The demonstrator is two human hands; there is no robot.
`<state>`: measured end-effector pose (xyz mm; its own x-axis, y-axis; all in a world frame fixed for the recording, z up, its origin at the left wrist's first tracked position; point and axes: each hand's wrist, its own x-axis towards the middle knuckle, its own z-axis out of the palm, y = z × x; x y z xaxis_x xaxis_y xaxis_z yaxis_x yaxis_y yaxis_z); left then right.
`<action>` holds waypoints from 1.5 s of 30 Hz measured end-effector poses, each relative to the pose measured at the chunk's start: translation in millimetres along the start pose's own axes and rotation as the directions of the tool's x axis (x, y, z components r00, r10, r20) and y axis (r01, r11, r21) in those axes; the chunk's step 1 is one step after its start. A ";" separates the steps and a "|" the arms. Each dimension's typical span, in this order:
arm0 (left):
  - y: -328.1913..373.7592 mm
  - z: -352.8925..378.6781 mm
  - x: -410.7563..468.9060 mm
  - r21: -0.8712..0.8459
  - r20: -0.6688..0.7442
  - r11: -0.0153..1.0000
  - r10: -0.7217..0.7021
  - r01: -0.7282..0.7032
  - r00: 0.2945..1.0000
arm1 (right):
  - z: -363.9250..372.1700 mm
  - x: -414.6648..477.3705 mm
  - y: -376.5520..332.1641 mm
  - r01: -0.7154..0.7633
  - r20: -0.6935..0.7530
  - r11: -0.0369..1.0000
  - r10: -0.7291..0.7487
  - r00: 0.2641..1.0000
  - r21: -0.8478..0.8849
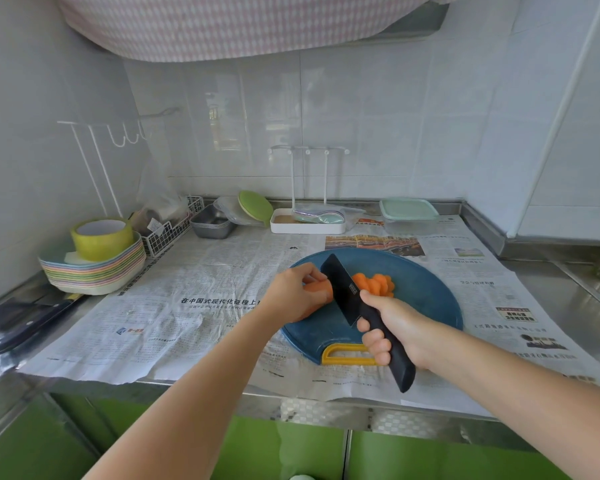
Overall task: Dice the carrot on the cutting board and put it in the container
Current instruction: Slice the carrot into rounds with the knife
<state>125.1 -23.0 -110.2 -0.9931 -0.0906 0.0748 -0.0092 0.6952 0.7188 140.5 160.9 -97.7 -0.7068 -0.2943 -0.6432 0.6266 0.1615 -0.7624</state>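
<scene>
A round blue cutting board (423, 296) with a yellow handle lies on newspaper. On it my left hand (297, 294) grips the uncut part of the carrot (321, 288), fingers curled over it. My right hand (392, 327) grips the handle of a black knife (343, 289), whose blade stands against the carrot's cut end. A pile of orange carrot slices (376, 284) lies just right of the blade. A clear container with a mint green lid (408, 210) stands at the back right of the counter.
Newspaper (174, 306) covers the steel counter. At the left stand stacked pastel plates (94, 271) with a yellow-green tape roll on top, and dark knives (32, 327) lie nearby. A wire basket (174, 226), metal trays (212, 225), a green lid and a white rack (307, 223) line the back wall.
</scene>
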 end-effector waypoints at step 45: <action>8.9 -2.7 -7.6 0.048 0.028 0.999 -0.013 0.012 1.000 | 7.7 -36.5 -41.1 0.020 0.030 0.972 -0.013 0.999 -0.233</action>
<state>132.9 -18.1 -102.5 -0.9958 -0.0795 0.0457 -0.0266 0.7273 0.6858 143.1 157.8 -42.3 -0.7050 -0.3241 -0.6308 0.5188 0.3708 -0.7703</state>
